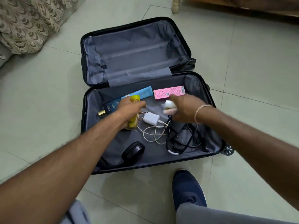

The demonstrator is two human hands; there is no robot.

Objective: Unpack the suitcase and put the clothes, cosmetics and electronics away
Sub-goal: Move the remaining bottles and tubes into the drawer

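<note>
The suitcase [84,110] is seen to be a hard black shell with a slight gloss, lined in thin grey cloth (creased in the far half). The yellow bottle [135,98] is clear, shiny plastic. The pink box [168,92] is printed card, faintly glossy. The charger [151,118] is smooth white plastic, and its cable [152,135] is off-white with a rubbery look. The headphones [133,151] are matt black. The floor [48,94] is laid with smooth, pale tiles. Lace-like patterned cloth [24,21] is draped at far left.
</note>
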